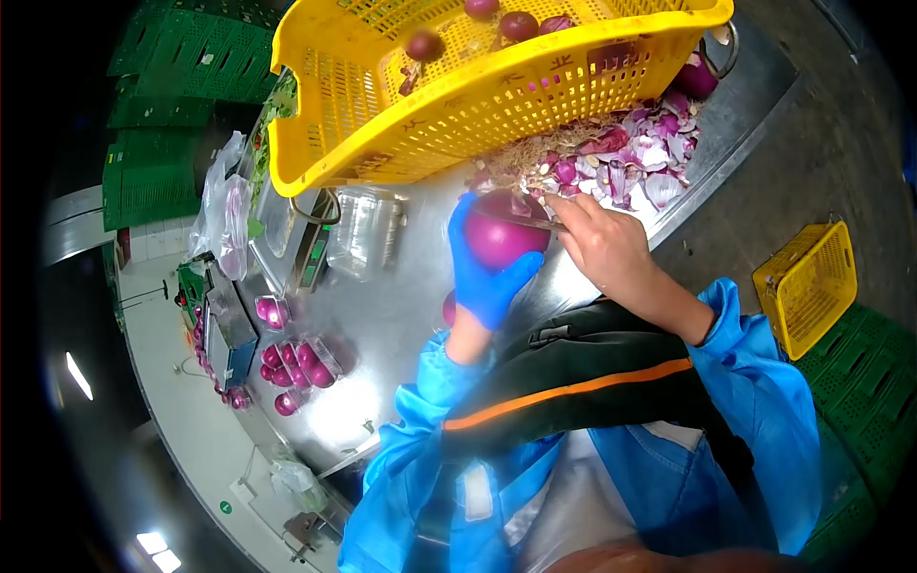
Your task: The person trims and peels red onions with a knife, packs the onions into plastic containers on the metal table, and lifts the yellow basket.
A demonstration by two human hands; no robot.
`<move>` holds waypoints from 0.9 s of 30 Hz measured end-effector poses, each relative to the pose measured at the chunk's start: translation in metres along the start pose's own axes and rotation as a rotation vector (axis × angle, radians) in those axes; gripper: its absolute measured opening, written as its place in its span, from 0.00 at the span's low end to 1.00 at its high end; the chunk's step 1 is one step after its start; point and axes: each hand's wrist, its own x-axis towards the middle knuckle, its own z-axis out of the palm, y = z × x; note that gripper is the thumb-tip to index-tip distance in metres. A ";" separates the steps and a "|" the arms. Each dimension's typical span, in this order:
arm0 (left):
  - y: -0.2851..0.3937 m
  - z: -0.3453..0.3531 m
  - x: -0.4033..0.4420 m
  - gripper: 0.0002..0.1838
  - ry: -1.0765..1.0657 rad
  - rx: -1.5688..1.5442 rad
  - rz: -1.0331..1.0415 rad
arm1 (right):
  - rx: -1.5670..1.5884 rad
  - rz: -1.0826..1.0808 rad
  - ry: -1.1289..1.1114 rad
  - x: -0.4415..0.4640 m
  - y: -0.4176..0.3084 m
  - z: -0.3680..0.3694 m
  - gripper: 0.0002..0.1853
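My left hand (488, 274), in a blue glove, is wrapped round a large red onion (503, 236) above the steel table. My bare right hand (603, 241) grips a knife (531, 222), its handle hidden in my fingers. The blade lies against the upper part of the onion. Just beyond my hands is a heap of onion peelings (626, 164) with dry roots and skins. Part of another red onion (449, 308) shows beside my left wrist.
A big yellow crate (458, 122) with several red onions stands tilted at the back of the steel table (382, 315). Packed onions (298, 363) sit to the left, near plastic bags (224, 210). At the right, a smaller yellow basket (810, 286) and green crates (864, 401) stand on the floor.
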 end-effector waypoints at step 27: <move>0.008 0.000 0.005 0.47 -0.180 -0.487 -0.280 | 1.025 0.519 -0.425 0.015 0.039 -0.035 0.11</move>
